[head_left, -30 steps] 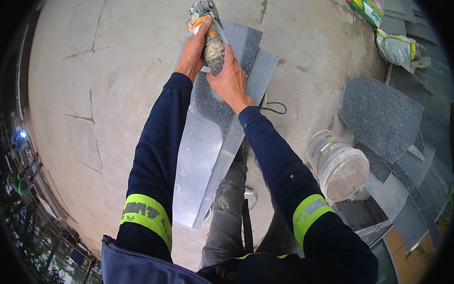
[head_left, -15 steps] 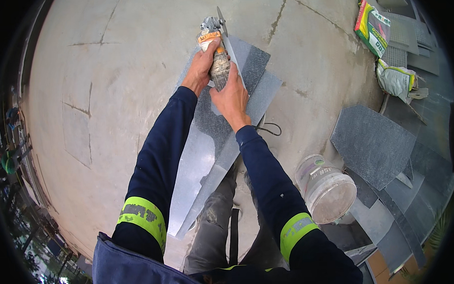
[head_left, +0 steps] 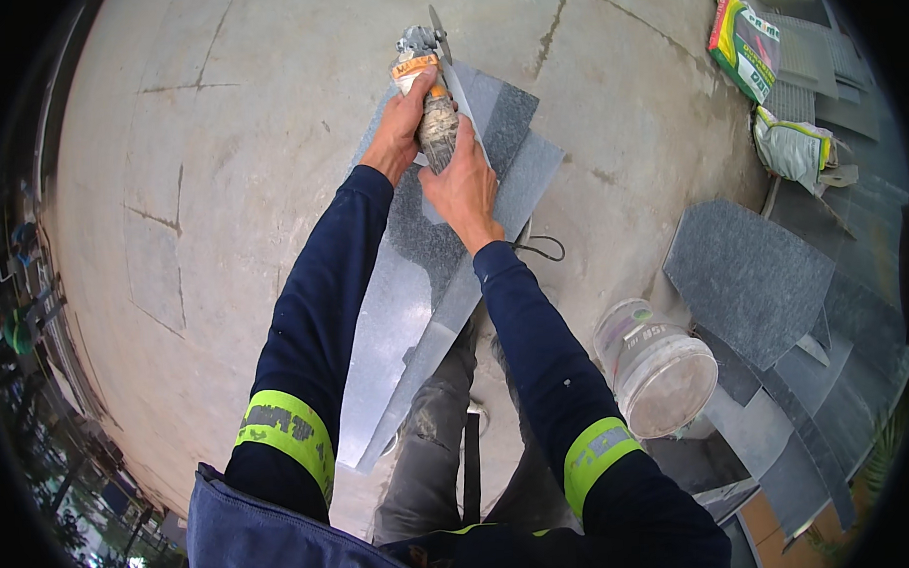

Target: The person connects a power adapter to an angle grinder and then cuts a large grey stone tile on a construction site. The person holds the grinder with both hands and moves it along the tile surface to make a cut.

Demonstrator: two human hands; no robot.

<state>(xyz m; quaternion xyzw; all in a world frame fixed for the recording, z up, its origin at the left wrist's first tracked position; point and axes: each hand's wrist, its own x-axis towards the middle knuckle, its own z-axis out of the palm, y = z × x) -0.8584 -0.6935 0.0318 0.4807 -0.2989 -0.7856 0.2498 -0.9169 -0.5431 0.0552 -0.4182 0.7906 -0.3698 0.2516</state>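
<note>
An angle grinder [head_left: 433, 124], dusty, with an orange band and a thin disc [head_left: 440, 34] at its far end, is held in both hands over stacked grey stone slabs [head_left: 383, 377]. My left hand [head_left: 401, 126] grips its body from the left, thumb up near the orange band. My right hand [head_left: 462, 189] is closed around the rear of the grinder. The disc stands nearly edge-on above the far end of the slabs. A dark cable [head_left: 546, 249] loops out to the right of my right wrist.
A dusty plastic bucket [head_left: 661, 367] stands right of my legs. Loose grey slabs [head_left: 745, 279] lie at right. Beyond them are a green-and-red sack [head_left: 745, 49], a crumpled white bag [head_left: 790, 147] and stacked tiles [head_left: 807, 66]. Cracked concrete floor [head_left: 169, 144] surrounds the work.
The whole view has shifted, with the slabs and grinder now lower in the picture than a second ago. Both hands keep the same grip on the grinder.
</note>
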